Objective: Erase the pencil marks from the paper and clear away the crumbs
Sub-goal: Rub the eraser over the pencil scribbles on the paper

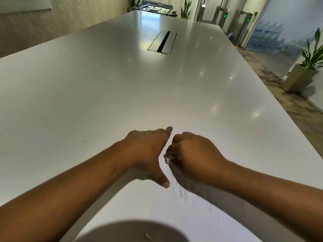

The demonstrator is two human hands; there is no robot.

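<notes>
Right hand (194, 152) grips eraser (168, 158) (blurred) on paper (139, 206).

Single head view, looking forward and down along the long glossy white table (122, 88); both bare forearms enter close from the frame's bottom; room background upper edge.

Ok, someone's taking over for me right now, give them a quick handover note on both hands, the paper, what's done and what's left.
Left hand: flat and open, pressing the paper down on the white table.
Right hand: closed on a small white eraser, at the upper end of the marks.
Pencil marks: thin strokes are visible below the right wrist, so erasing is unfinished.
Left: rub out those strokes, then clear the crumbs. Crumbs are too small to make out here.
</notes>
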